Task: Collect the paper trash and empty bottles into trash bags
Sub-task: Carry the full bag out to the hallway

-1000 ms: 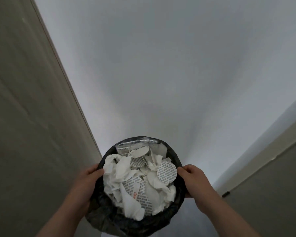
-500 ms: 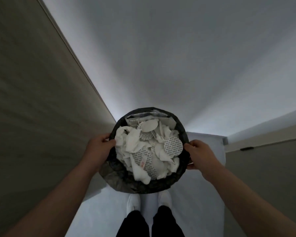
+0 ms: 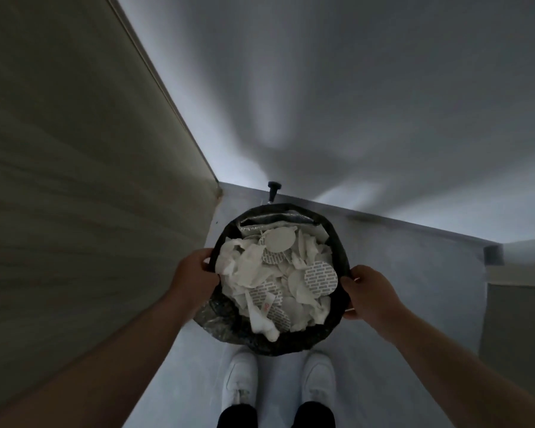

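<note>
The person stands in a dim corner, holding a round bin out in front of them at about waist height, above their own feet. A black trash bag lines the bin, its edge folded over the rim and bunched up on the near side.

The left hand grips the rim on the left, its fingers curled over the edge of the bag. The right hand grips the opposite side of the rim, its fingers hooked round it too, pressed close together. Both forearms reach forward, bare.

The paper trash sits inside the bag and fills it nearly to the top: crumpled white tissues mixed with round paper discs, some plain, some printed with rows of small grey marks. A piece of clear plastic wrap lies against the far inner wall of the bin.

Below the bin I see a pair of white shoes side by side on the pale grey floor, with dark trouser legs above them. A wood-grain panel runs along the left. A white wall stands ahead, and a small dark doorstop sits at its base just beyond the bin.
</note>
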`<state>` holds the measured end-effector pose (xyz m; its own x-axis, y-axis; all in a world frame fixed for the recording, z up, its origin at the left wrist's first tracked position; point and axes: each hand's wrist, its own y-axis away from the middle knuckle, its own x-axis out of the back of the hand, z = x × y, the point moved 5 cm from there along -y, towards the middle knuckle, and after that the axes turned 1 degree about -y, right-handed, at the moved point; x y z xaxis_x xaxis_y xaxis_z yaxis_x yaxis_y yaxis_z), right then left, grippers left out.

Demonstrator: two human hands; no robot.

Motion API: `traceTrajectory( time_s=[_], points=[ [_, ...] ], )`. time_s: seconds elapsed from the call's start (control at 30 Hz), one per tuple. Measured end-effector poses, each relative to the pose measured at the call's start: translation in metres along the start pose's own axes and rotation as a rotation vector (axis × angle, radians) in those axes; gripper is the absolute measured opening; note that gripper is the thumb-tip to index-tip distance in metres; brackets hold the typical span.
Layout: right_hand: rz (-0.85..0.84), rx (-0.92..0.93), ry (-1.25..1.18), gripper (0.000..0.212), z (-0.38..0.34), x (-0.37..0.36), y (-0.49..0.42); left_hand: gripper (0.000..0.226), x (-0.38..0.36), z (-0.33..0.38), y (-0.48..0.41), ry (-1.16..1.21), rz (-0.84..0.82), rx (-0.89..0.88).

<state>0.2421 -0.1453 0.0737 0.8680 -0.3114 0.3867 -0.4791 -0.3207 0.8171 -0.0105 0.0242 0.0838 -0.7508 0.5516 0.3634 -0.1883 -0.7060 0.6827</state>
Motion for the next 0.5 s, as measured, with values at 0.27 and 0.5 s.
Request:
traceTrajectory(
  time_s=[0.27,0.5],
  points=[
    [-0.055,-0.014,-0.06,0.011,-0.001,-0.059,-0.096,0.044,-0.007,-0.046,-0.096,-0.006,0.096,0.001],
    [-0.055,0.046,-0.025,0.019,-0.032,-0.08,-0.129,0.039,-0.001,-0.051,-0.155,-0.081,0.136,-0.039]
  ],
)
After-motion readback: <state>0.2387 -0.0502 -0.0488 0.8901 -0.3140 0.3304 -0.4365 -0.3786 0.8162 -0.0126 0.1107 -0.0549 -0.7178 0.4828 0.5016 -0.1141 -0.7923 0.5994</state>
